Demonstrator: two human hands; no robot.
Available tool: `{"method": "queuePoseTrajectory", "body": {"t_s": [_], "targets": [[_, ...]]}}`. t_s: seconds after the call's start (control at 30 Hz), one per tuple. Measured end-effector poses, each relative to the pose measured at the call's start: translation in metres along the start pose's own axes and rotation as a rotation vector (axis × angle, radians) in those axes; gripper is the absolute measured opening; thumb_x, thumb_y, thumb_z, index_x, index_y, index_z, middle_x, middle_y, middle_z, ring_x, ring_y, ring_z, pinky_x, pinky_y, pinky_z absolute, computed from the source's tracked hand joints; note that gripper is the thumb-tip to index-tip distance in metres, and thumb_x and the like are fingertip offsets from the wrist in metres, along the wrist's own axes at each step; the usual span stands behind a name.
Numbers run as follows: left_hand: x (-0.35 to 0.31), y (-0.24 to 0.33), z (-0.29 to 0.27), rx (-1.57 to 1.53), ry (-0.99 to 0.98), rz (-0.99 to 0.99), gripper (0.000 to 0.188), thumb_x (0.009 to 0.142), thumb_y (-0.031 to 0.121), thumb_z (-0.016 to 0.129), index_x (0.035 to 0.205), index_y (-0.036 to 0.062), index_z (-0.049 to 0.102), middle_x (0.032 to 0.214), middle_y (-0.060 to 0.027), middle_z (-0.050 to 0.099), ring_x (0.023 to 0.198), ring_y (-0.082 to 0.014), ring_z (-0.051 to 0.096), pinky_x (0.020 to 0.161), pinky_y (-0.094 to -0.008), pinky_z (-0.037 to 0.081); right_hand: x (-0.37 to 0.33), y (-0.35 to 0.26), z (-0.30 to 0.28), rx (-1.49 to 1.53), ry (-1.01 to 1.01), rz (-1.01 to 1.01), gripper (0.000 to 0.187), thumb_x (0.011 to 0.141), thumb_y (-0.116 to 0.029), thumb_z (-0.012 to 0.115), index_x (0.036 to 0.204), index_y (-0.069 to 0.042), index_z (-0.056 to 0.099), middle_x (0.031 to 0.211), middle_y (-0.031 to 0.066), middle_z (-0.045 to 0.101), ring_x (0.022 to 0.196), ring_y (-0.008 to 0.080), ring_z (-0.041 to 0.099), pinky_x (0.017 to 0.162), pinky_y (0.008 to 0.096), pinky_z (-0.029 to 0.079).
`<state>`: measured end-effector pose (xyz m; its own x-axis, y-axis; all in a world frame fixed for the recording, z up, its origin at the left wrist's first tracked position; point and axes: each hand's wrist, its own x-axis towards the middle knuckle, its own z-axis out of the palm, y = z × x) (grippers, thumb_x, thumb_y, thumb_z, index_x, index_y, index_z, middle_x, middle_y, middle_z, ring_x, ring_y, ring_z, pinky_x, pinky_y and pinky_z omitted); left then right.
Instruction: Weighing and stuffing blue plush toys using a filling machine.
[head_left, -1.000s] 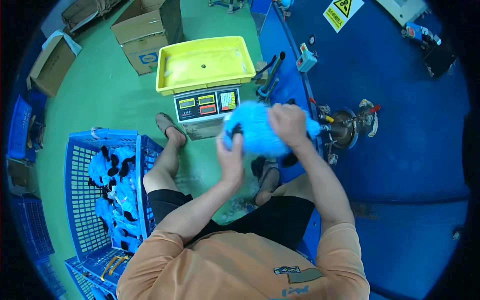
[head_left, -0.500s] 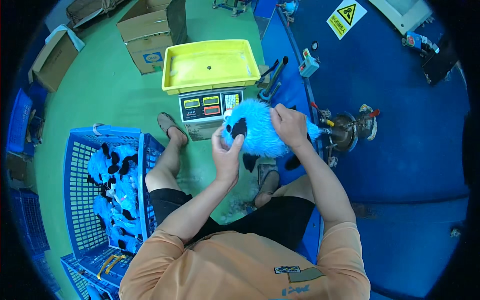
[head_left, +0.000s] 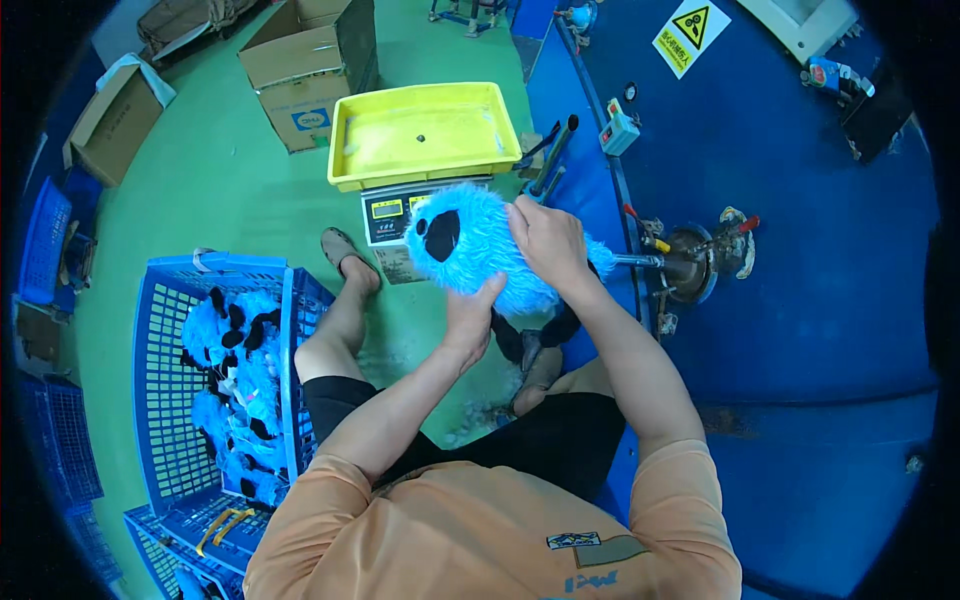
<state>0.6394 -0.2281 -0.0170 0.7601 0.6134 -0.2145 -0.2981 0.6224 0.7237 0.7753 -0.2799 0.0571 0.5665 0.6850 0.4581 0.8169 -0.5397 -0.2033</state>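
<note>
Where the plush toy (head_left: 490,235) is: up between both hands, partly covering the scale (head_left: 387,225), its rear end at the thin metal nozzle (head_left: 640,260); whether the nozzle's tip sits inside the fur, I cannot tell.
Toy's look: shaggy blue fur, with a black patch (head_left: 442,235) and a dark round eye (head_left: 422,228) at the end toward the left, and black limbs (head_left: 507,338) hanging below.
Right hand (head_left: 552,240): closed on the fur along the upper rear of the toy, fingers curled over it.
Left hand (head_left: 470,318): against the toy's underside, thumb raised along the fur; the other fingers are hidden, so how firmly it grips I cannot tell.
Yellow tray (head_left: 430,175): on top of the scale, with a small dark bit (head_left: 420,138) lying in it.
Blue basket (head_left: 160,400): beside the left leg, heaped with blue-and-black plush pieces (head_left: 245,400).
Blue machine (head_left: 800,310): to the right, bearing the nozzle and a red-handled valve (head_left: 748,226).
Cardboard box (head_left: 300,100): open, on the green floor (head_left: 200,190) beyond the tray.
</note>
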Motion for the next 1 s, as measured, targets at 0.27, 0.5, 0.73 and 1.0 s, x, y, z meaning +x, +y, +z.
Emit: {"method": "queuePoseTrajectory", "body": {"t_s": [0.27,0.5,0.73,1.0], "targets": [[-0.016,-0.04,0.033,0.382,-0.012,0.126,0.041,0.093,0.013,0.065,0.13,-0.0024,0.055,0.12,-0.0133,0.065,0.099,-0.0226,0.063,0.088,-0.0357,0.052,-0.032,0.074,-0.029,-0.214,-0.03,-0.084,0.034,0.098,-0.033,0.053,0.074,-0.009,0.058,0.07,0.0131,0.068,0.062,0.0382,0.063,0.059,0.0467,0.049],[-0.007,-0.032,0.014,0.388,-0.006,0.115,0.038,0.094,0.014,0.065,0.127,-0.0014,0.056,0.117,-0.0114,0.065,0.097,-0.0215,0.062,0.087,-0.0351,0.051,-0.029,0.056,-0.03,-0.222,-0.034,-0.022,0.035,0.098,-0.034,0.053,0.073,-0.009,0.058,0.069,0.0123,0.068,0.062,0.0382,0.063,0.061,0.0461,0.049],[0.004,-0.025,0.002,0.295,0.037,0.027,0.026,0.095,0.019,0.065,0.116,0.0048,0.061,0.094,-0.003,0.063,0.077,-0.0119,0.054,0.067,-0.0282,0.046,-0.024,0.047,-0.023,-0.17,-0.047,0.011,0.035,0.098,-0.034,0.053,0.074,-0.008,0.059,0.068,0.0133,0.067,0.06,0.0393,0.063,0.06,0.0474,0.05],[-0.002,-0.03,-0.006,0.27,0.057,-0.077,0.023,0.094,0.022,0.068,0.112,0.0098,0.061,0.086,0.0009,0.059,0.068,-0.0078,0.047,0.059,-0.0246,0.039,-0.019,0.04,-0.023,-0.12,-0.079,0.015,0.035,0.098,-0.033,0.052,0.076,-0.007,0.06,0.068,0.0164,0.067,0.059,0.0422,0.062,0.058,0.0505,0.048]]}}
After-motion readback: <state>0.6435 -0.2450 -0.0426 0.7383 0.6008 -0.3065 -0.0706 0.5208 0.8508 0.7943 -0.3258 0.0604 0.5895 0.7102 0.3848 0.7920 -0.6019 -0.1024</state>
